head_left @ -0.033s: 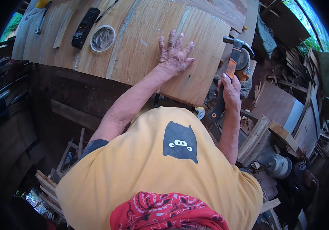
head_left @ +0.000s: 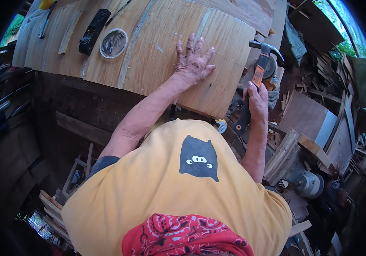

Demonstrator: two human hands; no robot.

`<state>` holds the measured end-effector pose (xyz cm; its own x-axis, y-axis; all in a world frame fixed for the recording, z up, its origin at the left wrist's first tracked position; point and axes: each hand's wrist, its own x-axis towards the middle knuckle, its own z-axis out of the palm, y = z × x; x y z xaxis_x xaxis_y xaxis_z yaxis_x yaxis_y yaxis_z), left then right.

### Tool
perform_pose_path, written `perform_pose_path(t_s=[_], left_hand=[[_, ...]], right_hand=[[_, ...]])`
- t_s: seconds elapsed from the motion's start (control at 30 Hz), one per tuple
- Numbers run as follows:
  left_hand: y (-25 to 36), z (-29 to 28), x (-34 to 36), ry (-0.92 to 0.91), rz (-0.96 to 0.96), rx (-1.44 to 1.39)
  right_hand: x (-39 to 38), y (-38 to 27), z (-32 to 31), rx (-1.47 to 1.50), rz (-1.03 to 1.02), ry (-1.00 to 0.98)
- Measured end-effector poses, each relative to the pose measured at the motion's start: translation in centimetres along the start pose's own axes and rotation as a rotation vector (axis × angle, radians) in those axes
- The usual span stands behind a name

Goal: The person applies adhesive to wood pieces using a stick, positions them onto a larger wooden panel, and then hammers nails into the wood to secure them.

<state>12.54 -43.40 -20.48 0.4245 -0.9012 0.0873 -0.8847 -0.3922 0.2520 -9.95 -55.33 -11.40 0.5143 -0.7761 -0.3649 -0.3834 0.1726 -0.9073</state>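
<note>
Under the left hand (head_left: 192, 64) lies a broad plywood panel (head_left: 161, 51), pale and streaked with long grain lines, its near edge overhanging a dark workbench frame (head_left: 76, 102). Well to the left of that hand, further along the panel, sit a black hand plane (head_left: 94, 30) and just beside it a round shallow dish of nails (head_left: 113, 43), the dish clear-rimmed and the nails a grey tangle. To the right of the right hand (head_left: 257, 97) a heap of scrap wood (head_left: 311, 141) crowds the space: offcuts, slats and boards stacked at all angles, with a grey round motor-like object (head_left: 309, 184) lower down.

The left arm reaches forward, the palm pressed flat on the panel with all five fingers spread wide and nothing gripped. The right arm comes up along the panel's right edge, its hand wrapped firmly round the handle of a claw hammer (head_left: 259, 68). The hammer stands nearly upright just off the panel's right edge, its dark steel head above the hand and apart from the wood, its handle orange and black with a rubbery look.
</note>
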Motion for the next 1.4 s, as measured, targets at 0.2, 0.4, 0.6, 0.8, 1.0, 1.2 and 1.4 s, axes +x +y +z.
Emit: perform_pose_path(t_s=[0.2,0.4,0.6,0.8,1.0,1.2,1.4], left_hand=[[-0.9,-0.7,0.3,0.02,0.052,0.033],[-1.3,-0.7,0.2,0.045,0.078,0.033],[-1.1,-1.1,0.2,0.044,0.054,-0.01],[-5.2,-4.4,-1.2,0.206,0.028,-0.036],[-22.3,-9.5,-4.4,0.436,-0.386,-0.137],[-30.3,-10.3,-3.5,0.292,-0.338,-0.188],[-32.0,-11.3,-3.0,0.066,-0.404,-0.213]], right_hand=[[3.7,-1.2,1.3,-0.525,-0.229,0.107],[8.6,-3.8,3.6,-1.123,-0.227,-0.001],[9.5,-4.7,6.1,-1.113,-0.165,-0.017],[9.3,-3.6,6.7,-0.797,-0.135,-0.174],[0.9,-0.3,7.4,-0.292,-0.035,-0.241],[-5.8,0.1,10.5,-0.34,0.048,-0.173],[-7.8,1.0,11.9,-0.374,0.09,-0.108]])
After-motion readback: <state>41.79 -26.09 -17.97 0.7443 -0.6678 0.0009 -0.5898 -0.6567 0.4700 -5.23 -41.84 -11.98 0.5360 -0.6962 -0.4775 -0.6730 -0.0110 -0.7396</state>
